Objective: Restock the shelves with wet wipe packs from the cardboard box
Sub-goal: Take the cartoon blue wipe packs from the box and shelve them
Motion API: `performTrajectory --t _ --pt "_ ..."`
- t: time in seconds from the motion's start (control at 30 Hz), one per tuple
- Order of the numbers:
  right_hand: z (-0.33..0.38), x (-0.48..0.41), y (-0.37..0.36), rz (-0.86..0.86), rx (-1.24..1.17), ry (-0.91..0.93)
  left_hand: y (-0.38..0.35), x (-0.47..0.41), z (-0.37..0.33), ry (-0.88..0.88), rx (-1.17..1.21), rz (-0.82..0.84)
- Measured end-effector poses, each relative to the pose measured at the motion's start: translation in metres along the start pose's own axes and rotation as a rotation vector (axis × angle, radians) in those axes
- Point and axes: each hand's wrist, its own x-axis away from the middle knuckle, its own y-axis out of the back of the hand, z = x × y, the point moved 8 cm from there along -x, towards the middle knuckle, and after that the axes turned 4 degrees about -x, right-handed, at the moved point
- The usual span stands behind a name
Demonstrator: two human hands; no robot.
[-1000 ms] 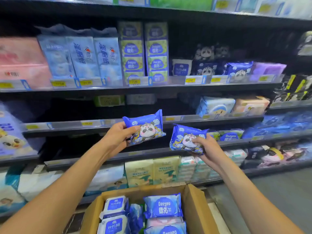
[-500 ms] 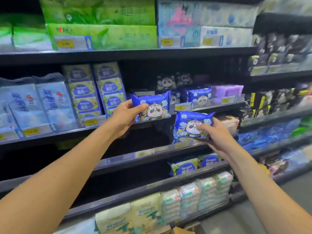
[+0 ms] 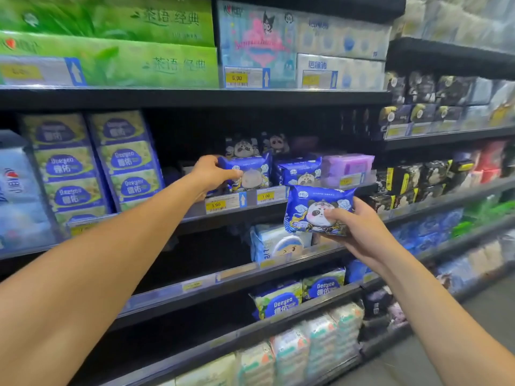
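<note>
My left hand (image 3: 212,174) grips a blue panda-print wet wipe pack (image 3: 250,174) by its left end and holds it over the front lip of the second shelf (image 3: 195,211), beside another blue panda pack (image 3: 302,172) standing there. My right hand (image 3: 359,229) holds a second blue panda pack (image 3: 317,208) in the air in front of that shelf's edge, thumb across its face. The cardboard box is out of view.
Tall Deeyeo packs (image 3: 128,160) stand left of my left hand, a purple pack (image 3: 348,168) on the right. Green tissue boxes (image 3: 111,43) fill the top shelf. Lower shelves hold a white-blue pack (image 3: 278,242) and more Deeyeo packs (image 3: 278,300). Floor (image 3: 490,310) lies lower right.
My view has tilted up and the box has left the frame. Both hands rose; the left one carried its pack up and onto the second shelf's front, the right one followed below it.
</note>
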Motion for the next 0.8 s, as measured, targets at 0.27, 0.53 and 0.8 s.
performTrajectory --t 0.27,0.53,0.8 --pt "0.000 -0.006 0.008 0.010 0.032 -0.007 -0.013 -0.017 0.000 -0.016 -0.321 -0.006" --pt "0.009 -0.004 -0.007 0.025 0.076 -0.012 -0.001 0.006 -0.024 -0.205 -0.515 -0.116" --pt "0.038 -0.008 -0.050 0.064 0.093 0.005 -0.012 0.080 -0.050 -0.427 -0.274 0.005"
